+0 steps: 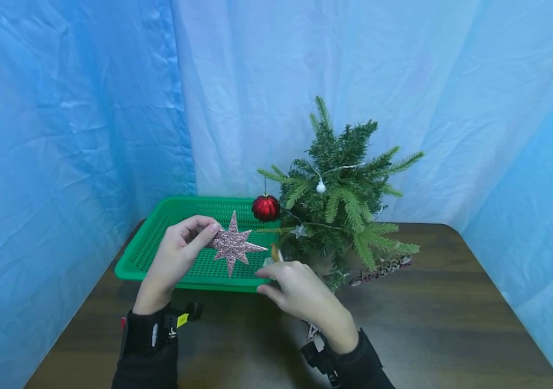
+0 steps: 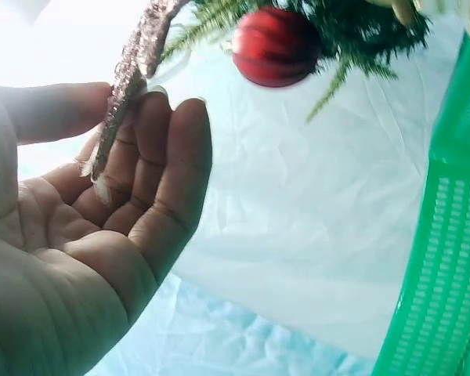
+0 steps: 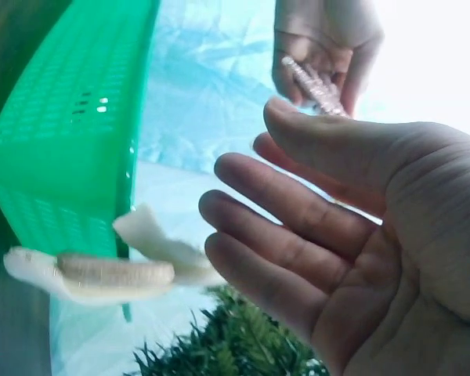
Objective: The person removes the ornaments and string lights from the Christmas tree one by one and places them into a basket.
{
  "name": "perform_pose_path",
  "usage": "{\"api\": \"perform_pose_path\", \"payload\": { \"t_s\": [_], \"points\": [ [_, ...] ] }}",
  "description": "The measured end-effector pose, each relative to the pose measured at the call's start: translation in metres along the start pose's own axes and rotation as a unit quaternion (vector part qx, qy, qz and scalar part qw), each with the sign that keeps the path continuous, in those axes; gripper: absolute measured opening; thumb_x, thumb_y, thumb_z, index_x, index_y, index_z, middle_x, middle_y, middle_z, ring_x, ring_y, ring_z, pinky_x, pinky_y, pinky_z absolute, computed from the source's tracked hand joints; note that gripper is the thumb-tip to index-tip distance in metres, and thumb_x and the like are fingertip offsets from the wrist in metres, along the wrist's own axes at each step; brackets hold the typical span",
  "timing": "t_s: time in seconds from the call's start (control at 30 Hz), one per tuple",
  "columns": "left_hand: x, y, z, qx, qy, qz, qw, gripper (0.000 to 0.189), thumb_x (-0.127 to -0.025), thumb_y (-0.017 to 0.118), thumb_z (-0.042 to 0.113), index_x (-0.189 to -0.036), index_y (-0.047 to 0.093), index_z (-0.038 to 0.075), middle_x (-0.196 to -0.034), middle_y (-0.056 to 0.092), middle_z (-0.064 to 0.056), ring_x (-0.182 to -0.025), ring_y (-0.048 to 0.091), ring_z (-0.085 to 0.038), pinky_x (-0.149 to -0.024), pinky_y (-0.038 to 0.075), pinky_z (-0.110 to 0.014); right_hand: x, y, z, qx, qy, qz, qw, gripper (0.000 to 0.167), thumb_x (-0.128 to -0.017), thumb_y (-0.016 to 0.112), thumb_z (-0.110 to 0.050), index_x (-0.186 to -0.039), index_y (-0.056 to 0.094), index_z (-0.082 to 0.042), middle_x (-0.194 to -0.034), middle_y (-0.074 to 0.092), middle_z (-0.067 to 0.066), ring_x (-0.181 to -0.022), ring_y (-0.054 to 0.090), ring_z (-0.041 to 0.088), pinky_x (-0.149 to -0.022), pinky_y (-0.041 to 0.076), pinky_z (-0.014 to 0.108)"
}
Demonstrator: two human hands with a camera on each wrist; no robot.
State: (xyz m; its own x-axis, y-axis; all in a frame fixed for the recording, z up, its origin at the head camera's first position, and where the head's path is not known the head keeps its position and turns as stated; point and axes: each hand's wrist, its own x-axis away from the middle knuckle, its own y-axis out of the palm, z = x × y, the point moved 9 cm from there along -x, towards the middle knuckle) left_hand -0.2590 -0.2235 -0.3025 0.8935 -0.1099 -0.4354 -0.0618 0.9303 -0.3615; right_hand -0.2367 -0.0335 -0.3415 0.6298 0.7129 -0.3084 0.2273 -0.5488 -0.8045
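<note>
My left hand (image 1: 179, 251) pinches an eight-pointed pink glitter star (image 1: 233, 246) by one point, between thumb and fingers, above the green basket (image 1: 132, 269). Edge-on, the star (image 2: 129, 74) shows thin in the left wrist view. My right hand (image 1: 300, 289) is just in front of the basket's right corner, palm turned towards the star. Its fingers (image 3: 290, 223) are loosely bent, with nothing between them. Past its fingertips is a pale ornament with a tan strip (image 3: 113, 272), its kind unclear. Beside both hands stands a small artificial Christmas tree (image 1: 349, 200).
A red bauble (image 1: 265, 208) hangs at the tree's left, over the basket rim. A light string with a white ball (image 1: 321, 187) and a star-shaped light (image 1: 298, 231) crosses the branches. Glittery lettering (image 1: 380, 271) is low at the tree's right, above the dark wooden table (image 1: 432, 324).
</note>
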Motion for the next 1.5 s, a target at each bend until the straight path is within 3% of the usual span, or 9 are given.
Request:
{"api": "perform_pose_path", "payload": {
  "t_s": [0.4,0.57,0.7,0.8,0.97,1.2,1.33,1.43,1.5],
  "points": [
    [-0.052,-0.013,-0.032,-0.018,-0.137,-0.092,0.9862,0.034,-0.108,0.053,0.032,-0.123,0.061,0.002,-0.11,0.062,-0.015,-0.098,0.063,-0.025,-0.09,0.053,-0.042,-0.007,0.022,0.002,0.05,-0.015,-0.029,0.9982,0.025,-0.098,0.071,-0.016,-0.121,0.073,-0.007,-0.111,0.074,0.003,-0.103,0.069,0.013,-0.088,0.055,0.028],
    [-0.083,-0.012,-0.049,-0.039,-0.194,-0.132,0.9714,0.034,-0.109,0.049,0.026,-0.129,0.056,-0.001,-0.123,0.055,-0.018,-0.115,0.055,-0.031,-0.099,0.049,-0.049,-0.008,0.03,0.006,0.067,-0.01,-0.037,0.997,0.025,-0.098,0.07,-0.015,-0.122,0.073,-0.009,-0.113,0.073,0.003,-0.106,0.068,0.013,-0.09,0.055,0.029],
    [-0.102,-0.01,-0.078,-0.049,-0.245,-0.163,0.9544,0.036,-0.11,0.046,0.022,-0.136,0.05,-0.002,-0.132,0.049,-0.019,-0.123,0.05,-0.033,-0.102,0.047,-0.045,-0.009,0.033,0.009,0.08,-0.008,-0.037,0.9961,0.025,-0.097,0.071,-0.014,-0.122,0.073,-0.009,-0.114,0.073,0.002,-0.106,0.068,0.013,-0.089,0.055,0.028],
    [-0.11,-0.006,-0.106,-0.068,-0.267,-0.194,0.9415,0.033,-0.111,0.041,0.019,-0.134,0.05,-0.004,-0.124,0.049,-0.02,-0.114,0.052,-0.034,-0.096,0.048,-0.043,-0.009,0.035,0.011,0.093,-0.008,-0.036,0.995,0.025,-0.097,0.07,-0.013,-0.122,0.073,-0.009,-0.116,0.072,0.003,-0.108,0.068,0.015,-0.091,0.055,0.029],
    [-0.111,0.0,-0.148,-0.114,-0.293,-0.236,0.9195,0.025,-0.109,0.038,0.017,-0.113,0.054,-0.001,-0.111,0.051,-0.017,-0.099,0.057,-0.031,-0.086,0.049,-0.042,-0.009,0.041,0.013,0.115,-0.011,-0.039,0.9925,0.028,-0.096,0.072,-0.011,-0.123,0.072,-0.007,-0.12,0.071,0.005,-0.112,0.066,0.018,-0.092,0.054,0.03],
    [-0.097,-0.009,-0.186,-0.134,-0.342,-0.236,0.8998,0.021,-0.106,0.04,0.012,-0.09,0.051,0.004,-0.088,0.045,-0.007,-0.073,0.049,-0.022,-0.075,0.046,-0.044,-0.013,0.047,0.011,0.144,-0.021,-0.027,0.989,0.029,-0.095,0.072,-0.008,-0.124,0.072,-0.01,-0.119,0.07,0.004,-0.11,0.066,0.017,-0.089,0.054,0.028],
    [-0.089,-0.017,-0.202,-0.134,-0.366,-0.23,0.8917,0.03,-0.106,0.038,0.011,-0.124,0.055,-0.007,-0.108,0.053,-0.016,-0.077,0.054,-0.023,-0.08,0.05,-0.047,-0.014,0.047,0.009,0.152,-0.021,-0.015,0.9881,0.028,-0.095,0.072,-0.005,-0.123,0.073,-0.01,-0.118,0.071,0.003,-0.109,0.067,0.017,-0.087,0.055,0.028],
    [-0.084,-0.023,-0.214,-0.129,-0.378,-0.225,0.8886,0.047,-0.106,0.037,0.01,-0.149,0.038,-0.011,-0.133,0.048,-0.024,-0.083,0.058,-0.027,-0.083,0.052,-0.049,-0.014,0.047,0.008,0.152,-0.017,-0.013,0.9881,0.028,-0.095,0.07,-0.003,-0.123,0.073,-0.01,-0.118,0.071,0.004,-0.109,0.067,0.018,-0.087,0.055,0.028],
    [-0.082,-0.025,-0.222,-0.131,-0.381,-0.226,0.887,0.048,-0.106,0.036,0.011,-0.149,0.037,-0.011,-0.133,0.047,-0.025,-0.082,0.059,-0.027,-0.081,0.053,-0.046,-0.014,0.047,0.008,0.152,-0.015,-0.012,0.9883,0.028,-0.096,0.069,-0.002,-0.123,0.073,-0.01,-0.119,0.071,0.004,-0.109,0.067,0.018,-0.087,0.055,0.028]
  ]
}}
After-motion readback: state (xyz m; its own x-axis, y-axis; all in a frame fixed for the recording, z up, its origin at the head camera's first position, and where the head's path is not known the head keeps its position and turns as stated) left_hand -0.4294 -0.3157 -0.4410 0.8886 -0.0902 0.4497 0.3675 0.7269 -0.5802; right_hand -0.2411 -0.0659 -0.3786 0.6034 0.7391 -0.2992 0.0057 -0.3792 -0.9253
